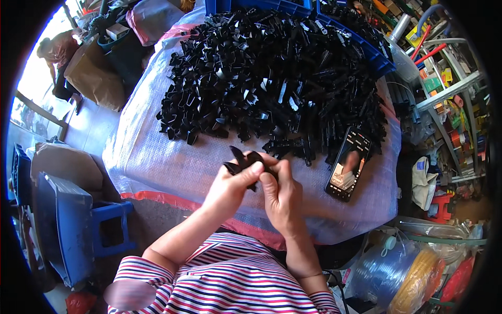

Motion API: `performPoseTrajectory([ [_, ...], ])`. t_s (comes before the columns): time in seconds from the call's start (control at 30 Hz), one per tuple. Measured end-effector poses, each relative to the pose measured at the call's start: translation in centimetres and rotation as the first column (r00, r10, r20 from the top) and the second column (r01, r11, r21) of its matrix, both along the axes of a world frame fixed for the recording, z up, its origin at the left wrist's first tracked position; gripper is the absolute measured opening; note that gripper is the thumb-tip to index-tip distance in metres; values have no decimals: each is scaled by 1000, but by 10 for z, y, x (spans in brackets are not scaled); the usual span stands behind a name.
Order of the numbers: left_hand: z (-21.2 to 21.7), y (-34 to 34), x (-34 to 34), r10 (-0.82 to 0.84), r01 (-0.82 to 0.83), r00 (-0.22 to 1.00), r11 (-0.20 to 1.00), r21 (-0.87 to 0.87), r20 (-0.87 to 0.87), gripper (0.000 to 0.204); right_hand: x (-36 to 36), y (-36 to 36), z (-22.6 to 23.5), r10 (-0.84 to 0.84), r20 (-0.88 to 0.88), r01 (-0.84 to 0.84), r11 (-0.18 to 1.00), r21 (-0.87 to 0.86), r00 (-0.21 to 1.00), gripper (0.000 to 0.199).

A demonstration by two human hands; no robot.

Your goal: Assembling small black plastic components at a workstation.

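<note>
Above the near part of the covered table, both my hands are closed around small black plastic parts with pointed ends. My left hand pinches them with the thumb on top. My right hand meets it, thumb bent and fingers curled round the same parts. My fingers hide much of their shape. Just beyond my hands lies a big heap of similar glossy black plastic parts. To the right of my hands a phone with a lit screen lies on the white woven sheet.
Blue plastic crates stand at the far edge, one holding black parts. At left are a blue stool and a brown sack. Coiled clear hose lies at the lower right, below metal shelving packed with goods.
</note>
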State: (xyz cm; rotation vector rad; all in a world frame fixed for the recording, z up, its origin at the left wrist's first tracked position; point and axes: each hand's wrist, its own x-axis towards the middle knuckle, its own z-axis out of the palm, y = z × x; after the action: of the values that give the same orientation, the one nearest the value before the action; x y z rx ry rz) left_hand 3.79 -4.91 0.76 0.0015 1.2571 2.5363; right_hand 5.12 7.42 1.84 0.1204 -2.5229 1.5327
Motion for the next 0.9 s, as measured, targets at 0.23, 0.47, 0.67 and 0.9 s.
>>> performPoseTrajectory([
  [0.23, -9, -48, -36, 63, -68, 998, 957, 282, 27, 19, -57, 43, -9, 229, -207, -49, 775, 630, 951, 23],
  [0.47, -10, -21, -36, -364, -515, 754, 189, -836, -547, 30, -25, 48, -4, 58, -208, 6, 955, 295, 976, 27],
  [0.67, -14, -14, -20, -451, -524, 696, 211, -825, -558, 30, 11, 51, -13, 2, -143, -17, 995, -99, 990, 23],
  [0.9, -8, -19, -28, -57, -100, 967, 813, -573, -250, 20, 21, 38, -15, -27, -127, -14, 950, -311, 992, 25],
])
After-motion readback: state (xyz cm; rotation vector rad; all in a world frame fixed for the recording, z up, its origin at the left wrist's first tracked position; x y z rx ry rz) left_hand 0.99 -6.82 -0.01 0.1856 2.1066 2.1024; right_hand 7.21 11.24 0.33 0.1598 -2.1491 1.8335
